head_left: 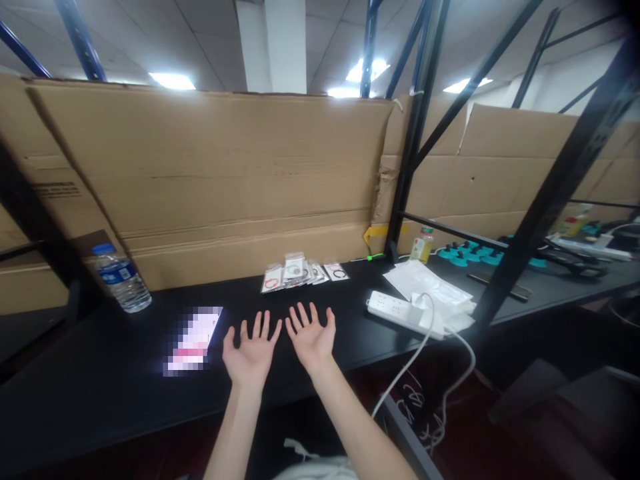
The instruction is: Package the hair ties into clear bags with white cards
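Left hand (249,356) and right hand (313,339) spread empty near the worktop's (125,400) front edge, packets (294,269) untouched by its back edge, seemingly nothing begun.

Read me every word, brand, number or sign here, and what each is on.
No text is legible.
Water bottle label: white marks on blue, too blurred.
Dark print on left cardboard: too blurred.
Small bottle label: too small.
Packets: too small.
Bright panel: pixelated, unreadable.

Small pale packets (293,272) lie mostly overlapping on the black tabletop (107,370), a lit pixelated screen (194,341) left of them
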Motion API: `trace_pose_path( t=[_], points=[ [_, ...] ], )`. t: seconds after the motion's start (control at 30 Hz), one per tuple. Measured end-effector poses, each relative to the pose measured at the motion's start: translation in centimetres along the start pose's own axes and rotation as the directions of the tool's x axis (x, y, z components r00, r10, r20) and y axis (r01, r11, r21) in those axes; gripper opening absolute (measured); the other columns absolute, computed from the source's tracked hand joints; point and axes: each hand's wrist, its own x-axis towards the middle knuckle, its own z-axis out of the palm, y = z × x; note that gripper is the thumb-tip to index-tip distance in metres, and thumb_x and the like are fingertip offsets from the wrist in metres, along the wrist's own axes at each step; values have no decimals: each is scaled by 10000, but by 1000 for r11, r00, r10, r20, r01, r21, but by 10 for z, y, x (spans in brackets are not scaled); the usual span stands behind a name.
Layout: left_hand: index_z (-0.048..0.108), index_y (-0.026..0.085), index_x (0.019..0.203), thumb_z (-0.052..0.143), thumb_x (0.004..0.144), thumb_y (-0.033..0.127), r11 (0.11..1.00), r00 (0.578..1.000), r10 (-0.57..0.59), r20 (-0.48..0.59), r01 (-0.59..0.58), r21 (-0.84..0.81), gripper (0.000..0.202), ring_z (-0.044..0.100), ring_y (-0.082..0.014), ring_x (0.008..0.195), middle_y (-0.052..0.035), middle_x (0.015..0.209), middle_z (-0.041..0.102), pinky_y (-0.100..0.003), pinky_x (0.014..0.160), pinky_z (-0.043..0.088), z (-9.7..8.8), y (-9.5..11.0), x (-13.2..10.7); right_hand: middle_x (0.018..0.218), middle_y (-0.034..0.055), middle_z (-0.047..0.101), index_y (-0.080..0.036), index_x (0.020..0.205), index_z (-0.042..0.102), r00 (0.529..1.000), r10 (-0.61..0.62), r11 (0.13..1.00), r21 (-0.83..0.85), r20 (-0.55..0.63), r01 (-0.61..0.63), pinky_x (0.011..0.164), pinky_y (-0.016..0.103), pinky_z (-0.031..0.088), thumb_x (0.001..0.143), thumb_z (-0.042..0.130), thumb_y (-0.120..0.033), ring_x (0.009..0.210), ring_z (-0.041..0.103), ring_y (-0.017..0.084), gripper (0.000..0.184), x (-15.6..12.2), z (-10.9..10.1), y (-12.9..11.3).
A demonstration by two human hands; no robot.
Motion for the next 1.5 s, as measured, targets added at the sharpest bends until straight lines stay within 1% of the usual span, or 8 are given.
trace_pose_path(
  t=[0.17,0.27,0.37,0.43,0.6,0.77,1.27,1.5],
  points=[
    [172,388,1664,513,967,552,999,1000,-2,11,2,32,794,481,-287,1525,-120,1744,313,-553,1104,536,0,0,5,1688,198,406,-224,1737,-35,999,44,995,-85,-5,-45,1049,466,539,982,-294,-182,1459,557,165,799,4,4,-8],
    [315,381,1629,530,970,591,932,989,110,104,-139,336,724,436,-315,1552,-126,1722,367,-589,1149,475,4,9,5,1670,199,439,-203,1744,33,993,114,987,-108,-41,-118,1034,425,555,1050,-191,-265,1441,583,191,732,7,6,-19],
    [477,374,1578,779,857,466,469,851,199,486,-518,715,788,295,-309,1621,-80,1712,412,-560,1309,202,6,25,2,1696,146,421,-205,1730,195,997,12,953,-300,-75,-34,1114,351,502,1109,229,-432,1500,519,208,662,10,1,-32],
    [559,344,1534,804,833,438,218,791,171,587,-612,760,749,221,-326,1644,-88,1708,424,-576,1321,67,3,33,1,1703,116,417,-208,1681,355,993,-111,870,-487,-34,80,1222,388,399,1047,464,-452,1549,443,253,688,11,-5,-39],
    [676,292,1408,753,851,466,29,838,185,513,-526,850,588,149,-369,1655,-156,1698,422,-665,1257,-111,-24,25,15,1750,139,312,-186,1662,414,986,-120,533,-830,117,164,1290,660,105,1080,419,-469,1642,181,385,647,6,-12,-28],
    [707,266,1363,697,868,567,-99,875,161,456,-445,890,579,206,-399,1638,-199,1674,446,-692,1242,-108,-51,10,31,1753,173,286,-172,1673,394,986,-33,387,-907,164,164,1279,680,14,1088,394,-516,1650,141,396,678,-1,-7,0],
    [344,260,1691,282,1078,604,-659,928,-46,369,-306,687,706,140,-338,1661,-115,1780,216,-694,1280,57,-45,12,27,1775,136,237,-203,1692,351,987,-3,319,-935,159,152,1283,671,3,1085,329,-558,1659,112,369,703,-2,-6,6],
    [306,268,1700,248,1102,559,-754,932,-53,358,-272,597,668,160,-331,1657,-105,1779,210,-679,1286,131,-42,13,24,1755,162,282,-194,1679,385,981,-78,334,-922,178,194,1284,679,27,1083,333,-561,1652,153,385,701,-2,-7,12]
  ],
)
